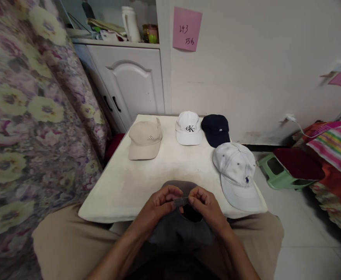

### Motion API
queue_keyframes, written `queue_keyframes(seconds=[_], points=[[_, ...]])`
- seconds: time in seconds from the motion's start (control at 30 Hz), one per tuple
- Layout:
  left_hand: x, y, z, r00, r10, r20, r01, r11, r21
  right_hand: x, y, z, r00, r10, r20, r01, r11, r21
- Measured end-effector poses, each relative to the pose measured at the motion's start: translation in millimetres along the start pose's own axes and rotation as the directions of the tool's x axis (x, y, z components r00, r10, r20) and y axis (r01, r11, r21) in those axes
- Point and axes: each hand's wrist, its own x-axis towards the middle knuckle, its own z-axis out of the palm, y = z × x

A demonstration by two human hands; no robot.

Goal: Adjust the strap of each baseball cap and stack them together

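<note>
A dark grey cap (182,233) was held at the near edge of a cream-covered table (120,190), its soft crown turned nearest and its curved brim (182,184) pointed away. Its narrow strap (181,201), above a dark opening, was pinched by the left hand (163,202) and right hand (208,206). Beyond were set a pale blue cap (237,167), a beige cap (145,138), a navy cap (216,130) and a white cap (188,132).

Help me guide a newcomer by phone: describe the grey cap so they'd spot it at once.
Find the cream-covered table by the wall. At its near edge, the left hand and right hand hold the grey cap by its strap. Unlike the beige cap, white cap, navy cap and pale-blue cap, it alone is held.
</note>
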Motion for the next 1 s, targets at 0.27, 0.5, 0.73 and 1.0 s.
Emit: queue_keyframes(seconds=[0.27,0.5,0.73,1.0], points=[[2,0,4.6,0.998,-0.055,0.001,0.055,0.997,-0.057,0,-6,6,1.000,-0.001,0.005,0.001,0.998,0.067],[-3,1,1.1,0.991,0.008,0.135,0.018,0.982,-0.186,5,2,3,0.991,-0.019,-0.130,0.013,0.999,-0.044],[-2,10,-9.6,0.989,0.123,-0.087,-0.143,0.950,-0.278,4,7,-17,0.966,0.055,-0.254,0.070,0.887,0.457],[2,17,-2.9,0.953,0.206,-0.223,-0.266,0.920,-0.288,-11,11,-26,0.962,0.013,0.273,-0.117,0.921,0.371]])
